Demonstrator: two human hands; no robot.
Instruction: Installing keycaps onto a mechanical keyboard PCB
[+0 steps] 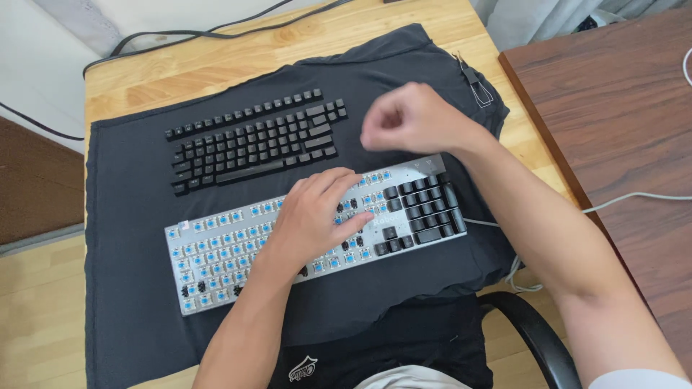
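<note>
Here, left hand [317, 216] flat and unclenched on the stripped keyboard [216, 252], right hand [411, 119] clenched above, perhaps pinching something, loose keycaps [252, 140] beyond.

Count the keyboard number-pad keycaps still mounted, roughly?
About 17 black keycaps sit at the keyboard's right end, beyond the left hand; blur and that hand may hide others.

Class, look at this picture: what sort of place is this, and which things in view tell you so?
Probably a home desk or hobby corner: a wooden table spread with a dark cloth, a keyboard stripped of most keycaps, and removed black keycaps laid in rows.
</note>
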